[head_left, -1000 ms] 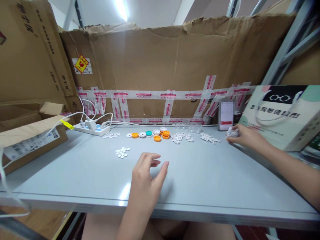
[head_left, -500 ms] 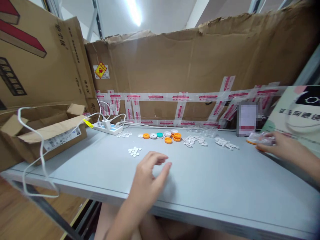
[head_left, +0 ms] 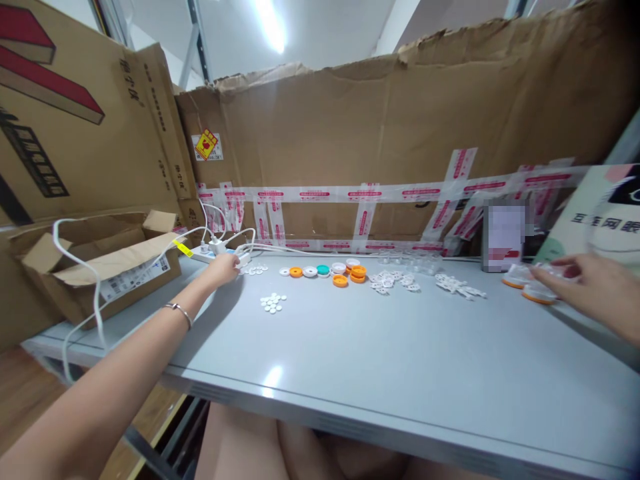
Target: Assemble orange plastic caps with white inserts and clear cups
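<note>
My left hand (head_left: 227, 272) reaches far across the table to the back left, beside the power strip (head_left: 242, 258). Its fingers are bent and drawn together next to several small clear round pieces (head_left: 256, 270); whatever lies between the fingertips is hidden. At the right edge, my right hand (head_left: 590, 287) hovers close over clear plastic pieces with orange bases (head_left: 539, 294), its thumb and fingers apart. Another such piece (head_left: 516, 275) stands just left of it. Whether the right fingertips touch the clear plastic is hard to make out.
Small white discs (head_left: 273, 303) lie left of centre. Behind them runs a row of orange, white and teal round parts (head_left: 323, 271). White plastic pieces (head_left: 453, 285), clear cups (head_left: 410, 261) and a phone-like screen (head_left: 504, 237) are farther right. An opened carton (head_left: 135, 257) and loose cable flank the left.
My left hand has moved from the table's middle to the back left. My right hand has loosened around the orange-based piece, which now stands on the table beside the other one.
</note>
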{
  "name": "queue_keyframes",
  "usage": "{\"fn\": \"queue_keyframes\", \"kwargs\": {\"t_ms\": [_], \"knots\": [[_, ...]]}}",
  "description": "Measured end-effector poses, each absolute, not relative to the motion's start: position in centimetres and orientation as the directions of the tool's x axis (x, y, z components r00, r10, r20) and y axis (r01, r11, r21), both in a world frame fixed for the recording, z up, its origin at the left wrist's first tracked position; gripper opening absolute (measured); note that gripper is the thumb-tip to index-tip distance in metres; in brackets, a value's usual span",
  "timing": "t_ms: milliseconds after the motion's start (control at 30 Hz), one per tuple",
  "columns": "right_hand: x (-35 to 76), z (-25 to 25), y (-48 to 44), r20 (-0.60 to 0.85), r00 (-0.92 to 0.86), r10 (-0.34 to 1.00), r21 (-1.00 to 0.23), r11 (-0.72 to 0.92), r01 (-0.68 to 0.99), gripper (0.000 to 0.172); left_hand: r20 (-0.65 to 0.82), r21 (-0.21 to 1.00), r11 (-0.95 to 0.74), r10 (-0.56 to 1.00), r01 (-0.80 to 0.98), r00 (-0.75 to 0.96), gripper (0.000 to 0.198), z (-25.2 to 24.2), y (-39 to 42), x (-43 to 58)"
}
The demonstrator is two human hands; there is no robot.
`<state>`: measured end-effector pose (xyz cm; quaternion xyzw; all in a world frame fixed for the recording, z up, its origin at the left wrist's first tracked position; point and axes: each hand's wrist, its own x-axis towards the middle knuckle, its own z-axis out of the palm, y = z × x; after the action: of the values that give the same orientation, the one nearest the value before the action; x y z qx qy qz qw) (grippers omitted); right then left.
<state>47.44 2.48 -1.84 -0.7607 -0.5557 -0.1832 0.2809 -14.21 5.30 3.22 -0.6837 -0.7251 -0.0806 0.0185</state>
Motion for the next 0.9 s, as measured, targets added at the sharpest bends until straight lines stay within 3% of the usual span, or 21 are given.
{"fn": "queue_keyframes", "kwargs": {"t_ms": [167, 300, 500, 600, 767, 900], "knots": [[46.1, -0.7, 1.5, 0.485, 0.375, 0.790, -0.291, -0.258, 0.921, 0.032, 0.124, 0.091, 0.046, 0.991, 0.995, -0.058, 0.026, 2.8, 5.7, -14.3], [45.1, -0.1, 1.2, 0.466, 0.397, 0.791, -0.333, -0.259, 0.907, 0.032, 0.187, 0.136, -0.032, 0.982, 0.990, 0.006, 0.013, 4.2, 3.9, -12.3], [44.2, -0.5, 1.3, 0.468, 0.359, 0.807, -0.371, -0.189, 0.909, 0.035, 0.206, 0.240, -0.441, 0.894, 0.865, 0.399, 0.008, 4.3, -0.7, -3.3], [44.2, -0.8, 1.3, 0.469, 0.342, 0.814, -0.377, -0.165, 0.911, 0.035, 0.177, 0.274, -0.557, 0.831, 0.784, 0.528, 0.004, 3.1, -2.0, 0.2], [44.1, -0.7, 1.2, 0.445, 0.339, 0.829, -0.393, -0.159, 0.905, 0.034, 0.132, 0.349, -0.593, 0.798, 0.725, 0.588, 0.007, 1.3, -2.4, 1.9], [43.7, -0.3, 0.9, 0.452, 0.357, 0.818, -0.391, -0.178, 0.903, 0.033, 0.093, 0.428, -0.560, 0.808, 0.710, 0.582, 0.020, 1.8, -1.8, 0.9]]}}
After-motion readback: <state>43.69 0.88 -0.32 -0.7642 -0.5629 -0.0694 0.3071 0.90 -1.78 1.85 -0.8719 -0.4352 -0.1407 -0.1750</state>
